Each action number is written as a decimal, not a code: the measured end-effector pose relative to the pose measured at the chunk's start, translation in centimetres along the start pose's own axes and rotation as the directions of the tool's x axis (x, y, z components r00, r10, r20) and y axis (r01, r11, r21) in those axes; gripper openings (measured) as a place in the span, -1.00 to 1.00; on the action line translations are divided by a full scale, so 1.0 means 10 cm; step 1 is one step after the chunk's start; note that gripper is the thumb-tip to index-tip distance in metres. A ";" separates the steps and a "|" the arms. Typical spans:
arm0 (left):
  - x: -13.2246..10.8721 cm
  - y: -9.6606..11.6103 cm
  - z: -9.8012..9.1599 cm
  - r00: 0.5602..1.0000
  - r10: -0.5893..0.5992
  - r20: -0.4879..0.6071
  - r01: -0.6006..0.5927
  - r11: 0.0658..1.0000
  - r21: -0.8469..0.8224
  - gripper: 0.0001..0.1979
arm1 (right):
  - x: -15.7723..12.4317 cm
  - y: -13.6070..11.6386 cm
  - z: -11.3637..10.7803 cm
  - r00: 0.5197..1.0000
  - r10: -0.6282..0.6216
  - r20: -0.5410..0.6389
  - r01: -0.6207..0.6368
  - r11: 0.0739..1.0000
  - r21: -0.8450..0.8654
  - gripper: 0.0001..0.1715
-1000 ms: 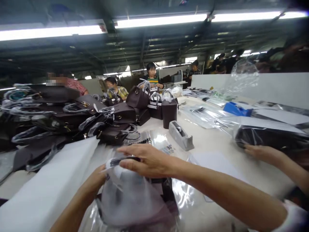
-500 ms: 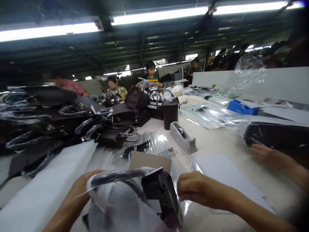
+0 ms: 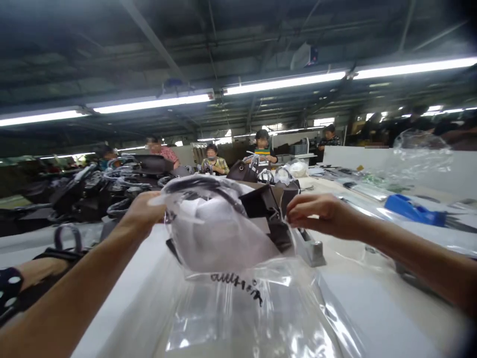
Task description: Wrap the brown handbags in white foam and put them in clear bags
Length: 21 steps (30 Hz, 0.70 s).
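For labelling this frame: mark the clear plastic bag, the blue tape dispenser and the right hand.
clear plastic bag (image 3: 238,318): head view, lower front, below the black print.
blue tape dispenser (image 3: 408,209): head view, middle of its body.
right hand (image 3: 316,214): head view, back of the hand.

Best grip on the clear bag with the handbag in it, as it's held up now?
Probably the clear bag by its top edge, one grip at each end, from left and right, where the left hand and right hand hold it. The handbag bulges mid-bag and the film below hangs slack: poor holds.
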State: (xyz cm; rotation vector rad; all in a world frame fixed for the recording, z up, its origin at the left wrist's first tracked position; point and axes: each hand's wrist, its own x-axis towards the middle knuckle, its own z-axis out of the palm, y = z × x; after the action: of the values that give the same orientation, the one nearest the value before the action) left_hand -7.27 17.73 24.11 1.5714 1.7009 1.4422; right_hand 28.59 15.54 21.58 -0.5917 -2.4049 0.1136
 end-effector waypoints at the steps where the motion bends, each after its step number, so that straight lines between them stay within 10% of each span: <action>1: 0.00 0.06 -0.04 1.000 0.003 -0.007 -0.003 1.000 0.005 -0.88 | 0.06 -0.01 -0.08 1.000 -0.022 -0.006 0.022 0.999 -0.032 -0.85; 11: -0.25 -0.13 -0.09 0.988 -0.043 0.151 0.040 0.999 0.022 -0.89 | -0.02 -0.07 -0.13 0.937 0.255 0.240 -0.301 0.937 0.177 -0.70; 21: -0.23 -0.04 0.00 0.999 0.022 -0.023 -0.022 1.000 0.018 -0.73 | 0.03 0.04 -0.32 0.969 0.092 0.227 -0.077 0.994 -0.076 -0.72</action>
State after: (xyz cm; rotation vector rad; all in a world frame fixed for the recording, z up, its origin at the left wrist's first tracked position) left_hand -6.82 15.75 23.02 1.5936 1.7184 1.4652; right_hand 30.55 15.78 24.18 -0.7486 -2.6164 0.1463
